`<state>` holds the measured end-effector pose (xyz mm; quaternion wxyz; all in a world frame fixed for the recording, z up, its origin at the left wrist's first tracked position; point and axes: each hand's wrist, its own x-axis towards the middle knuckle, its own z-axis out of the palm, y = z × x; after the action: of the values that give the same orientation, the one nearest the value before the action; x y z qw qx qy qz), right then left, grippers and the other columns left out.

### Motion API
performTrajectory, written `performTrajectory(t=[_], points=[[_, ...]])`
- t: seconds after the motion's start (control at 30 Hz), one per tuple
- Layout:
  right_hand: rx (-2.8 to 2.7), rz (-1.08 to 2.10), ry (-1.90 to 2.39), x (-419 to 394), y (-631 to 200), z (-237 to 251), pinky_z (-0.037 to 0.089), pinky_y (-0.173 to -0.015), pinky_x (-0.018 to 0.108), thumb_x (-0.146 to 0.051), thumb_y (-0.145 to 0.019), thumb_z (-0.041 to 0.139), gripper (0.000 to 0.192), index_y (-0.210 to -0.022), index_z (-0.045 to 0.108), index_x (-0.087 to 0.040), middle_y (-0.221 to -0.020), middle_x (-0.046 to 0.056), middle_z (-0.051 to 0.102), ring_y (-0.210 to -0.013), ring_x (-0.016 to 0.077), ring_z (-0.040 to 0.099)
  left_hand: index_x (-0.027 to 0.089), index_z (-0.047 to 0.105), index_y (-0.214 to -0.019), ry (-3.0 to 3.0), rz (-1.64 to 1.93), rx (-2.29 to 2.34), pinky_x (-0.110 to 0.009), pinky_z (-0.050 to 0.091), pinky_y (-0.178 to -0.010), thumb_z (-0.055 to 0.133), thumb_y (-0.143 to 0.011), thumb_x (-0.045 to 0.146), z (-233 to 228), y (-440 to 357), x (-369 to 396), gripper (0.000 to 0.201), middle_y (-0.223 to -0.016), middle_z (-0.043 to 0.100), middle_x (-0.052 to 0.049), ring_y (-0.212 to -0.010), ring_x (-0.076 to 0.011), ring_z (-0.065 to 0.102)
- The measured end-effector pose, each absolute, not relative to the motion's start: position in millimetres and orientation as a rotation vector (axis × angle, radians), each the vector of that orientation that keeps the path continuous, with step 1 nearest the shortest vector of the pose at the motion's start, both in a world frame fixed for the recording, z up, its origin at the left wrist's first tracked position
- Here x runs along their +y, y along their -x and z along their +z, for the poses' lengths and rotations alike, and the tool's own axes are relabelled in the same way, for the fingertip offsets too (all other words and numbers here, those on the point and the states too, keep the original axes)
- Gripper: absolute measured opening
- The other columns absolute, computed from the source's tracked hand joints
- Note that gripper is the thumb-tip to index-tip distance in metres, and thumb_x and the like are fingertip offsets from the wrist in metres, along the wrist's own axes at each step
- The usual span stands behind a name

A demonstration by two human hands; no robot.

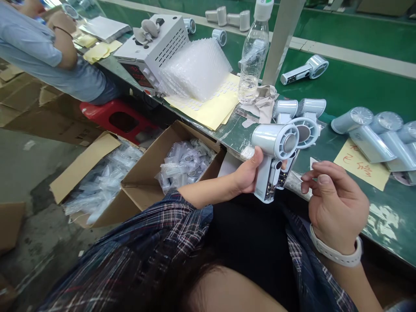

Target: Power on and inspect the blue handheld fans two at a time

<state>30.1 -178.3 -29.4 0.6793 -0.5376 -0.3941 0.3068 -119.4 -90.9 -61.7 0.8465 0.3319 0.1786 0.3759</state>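
Here we grip a pale handheld fan (276, 158) by its handle in our left hand (247, 173), holding it in the air just off the near edge of the green table (344, 86), while our right hand (334, 203) hovers just beside it, fingers loosely curled, pinching a small clear film (313, 164). More fans (373, 130) crowd the table's right side, a water bottle (253, 56) stands behind, and open cartons (143, 173) fill the floor to our left.

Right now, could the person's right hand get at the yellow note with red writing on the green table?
Probably yes. The right hand hovers just left of the yellow note, pinching only a small white piece; nothing lies between them, and the pale fans sit behind it.
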Motion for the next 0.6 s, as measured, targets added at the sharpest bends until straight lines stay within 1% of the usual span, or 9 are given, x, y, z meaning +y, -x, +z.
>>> performTrajectory(t=[0.1, 0.17, 0.2, 0.27, 0.33, 0.37, 0.43, 0.53, 0.6], points=[[-0.835, 0.719, 1.218, -176.4, -35.4, -30.4, 0.051, -0.056, 0.031, -0.028, -0.089, 0.087, 0.011, -0.099, 0.085, -0.024, -0.122, 0.009, 0.067, -0.082, 0.0173, 0.066, 0.017, 0.071, -0.093, -0.717, 0.856, 0.415, -0.032, 0.055, -0.065, 0.068, -0.060, 0.106, -63.5, 120.5, -88.7, 0.094, -0.084, 0.068, -0.006, -0.073, -0.0192, 0.065], [-0.866, 0.673, 1.236, -176.8, -39.8, -33.2, 0.051, -0.061, 0.032, -0.028, -0.087, 0.089, 0.008, -0.091, 0.084, -0.024, -0.118, 0.008, 0.067, -0.086, 0.0187, 0.066, 0.018, 0.069, -0.091, -0.732, 0.872, 0.430, -0.032, 0.056, -0.067, 0.067, -0.060, 0.106, -63.9, 122.6, -85.2, 0.093, -0.085, 0.067, -0.007, -0.080, -0.0213, 0.068], [-0.903, 0.636, 1.242, -177.3, -42.3, -34.6, 0.052, -0.064, 0.034, -0.028, -0.087, 0.089, 0.010, -0.082, 0.082, -0.023, -0.111, 0.008, 0.067, -0.087, 0.0194, 0.065, 0.018, 0.069, -0.090, -0.739, 0.887, 0.438, -0.032, 0.056, -0.068, 0.066, -0.061, 0.106, -63.6, 124.1, -82.7, 0.093, -0.086, 0.067, -0.007, -0.083, -0.0222, 0.068], [-1.015, 0.549, 1.286, -178.1, -47.5, -36.6, 0.054, -0.074, 0.038, -0.030, -0.086, 0.089, 0.033, -0.063, 0.068, -0.022, -0.096, 0.005, 0.066, -0.086, 0.0205, 0.065, 0.020, 0.068, -0.094, -0.757, 0.931, 0.462, -0.032, 0.056, -0.068, 0.061, -0.065, 0.108, -62.1, 128.4, -76.4, 0.093, -0.088, 0.067, -0.007, -0.089, -0.0242, 0.070], [-1.166, 0.442, 1.414, -177.6, -52.7, -36.4, 0.056, -0.087, 0.046, -0.033, -0.084, 0.090, 0.044, -0.059, 0.057, -0.022, -0.095, 0.006, 0.066, -0.090, 0.0239, 0.066, 0.020, 0.068, -0.099, -0.781, 0.982, 0.484, -0.034, 0.057, -0.070, 0.052, -0.070, 0.109, -59.7, 133.7, -69.8, 0.094, -0.090, 0.067, -0.008, -0.093, -0.0258, 0.071], [-1.251, 0.393, 1.497, -176.5, -54.9, -35.7, 0.055, -0.095, 0.051, -0.036, -0.084, 0.090, 0.037, -0.065, 0.060, -0.023, -0.104, 0.008, 0.068, -0.099, 0.0278, 0.067, 0.020, 0.068, -0.101, -0.792, 1.005, 0.490, -0.034, 0.057, -0.070, 0.049, -0.072, 0.109, -58.5, 136.3, -67.1, 0.094, -0.091, 0.067, -0.009, -0.095, -0.0262, 0.071], [-1.397, 0.328, 1.638, -173.0, -56.8, -33.6, 0.050, -0.108, 0.061, -0.041, -0.089, 0.082, 0.020, -0.090, 0.073, -0.023, -0.124, 0.014, 0.069, -0.120, 0.0357, 0.065, 0.020, 0.068, -0.099, -0.810, 1.040, 0.489, -0.034, 0.057, -0.068, 0.049, -0.073, 0.108, -56.2, 140.4, -64.6, 0.094, -0.090, 0.066, -0.009, -0.093, -0.0262, 0.071], [-1.418, 0.501, 1.618, -165.6, -49.7, -32.1, 0.050, -0.111, 0.065, -0.046, -0.099, 0.067, 0.033, -0.124, 0.073, -0.025, -0.129, 0.015, 0.073, -0.124, 0.0372, 0.068, 0.019, 0.068, -0.094, -0.824, 1.020, 0.466, -0.033, 0.056, -0.063, 0.055, -0.069, 0.108, -54.4, 140.8, -70.3, 0.093, -0.086, 0.065, -0.007, -0.084, -0.0244, 0.071], [-1.306, 0.737, 1.460, -160.3, -37.7, -32.9, 0.057, -0.103, 0.061, -0.050, -0.101, 0.065, 0.041, -0.136, 0.067, -0.029, -0.129, 0.012, 0.076, -0.116, 0.0341, 0.074, 0.019, 0.068, -0.091, -0.825, 0.939, 0.440, -0.034, 0.057, -0.061, 0.062, -0.064, 0.107, -54.1, 136.8, -79.5, 0.093, -0.085, 0.066, -0.007, -0.078, -0.0229, 0.070]])
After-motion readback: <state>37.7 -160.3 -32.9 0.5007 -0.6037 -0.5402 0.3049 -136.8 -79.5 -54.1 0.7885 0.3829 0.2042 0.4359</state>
